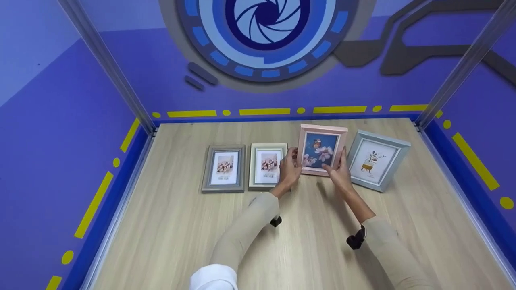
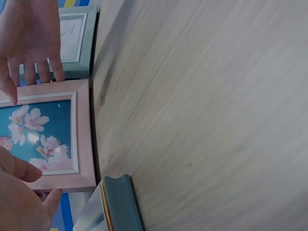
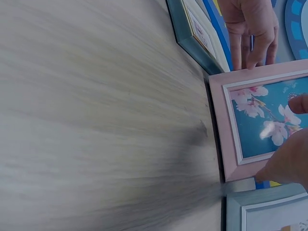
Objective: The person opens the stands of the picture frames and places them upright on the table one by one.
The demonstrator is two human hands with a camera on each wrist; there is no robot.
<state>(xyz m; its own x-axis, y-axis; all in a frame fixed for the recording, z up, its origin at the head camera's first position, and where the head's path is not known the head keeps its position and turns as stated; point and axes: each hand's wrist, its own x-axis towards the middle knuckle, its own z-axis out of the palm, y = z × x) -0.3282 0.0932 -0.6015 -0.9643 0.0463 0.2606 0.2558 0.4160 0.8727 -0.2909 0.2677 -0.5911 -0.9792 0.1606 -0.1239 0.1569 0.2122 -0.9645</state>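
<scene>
Grip of left hand (image 1: 289,168) and right hand (image 1: 340,174) pinches the pink frame (image 1: 321,150) by opposite sides, sound purchase on a presumably light, rigid item with fragile-looking glossy front.

Nothing legible: lettering (image 1: 221,178) in grey frame (image 1: 223,168), cream frame (image 1: 267,166) too small to read.

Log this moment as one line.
left hand: holds pink frame; right hand: holds pink frame; pale-blue frame: rightmost; grey frame: leftmost

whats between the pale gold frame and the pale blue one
The pink frame, held by the left hand and right hand, as the head view shows.
</scene>
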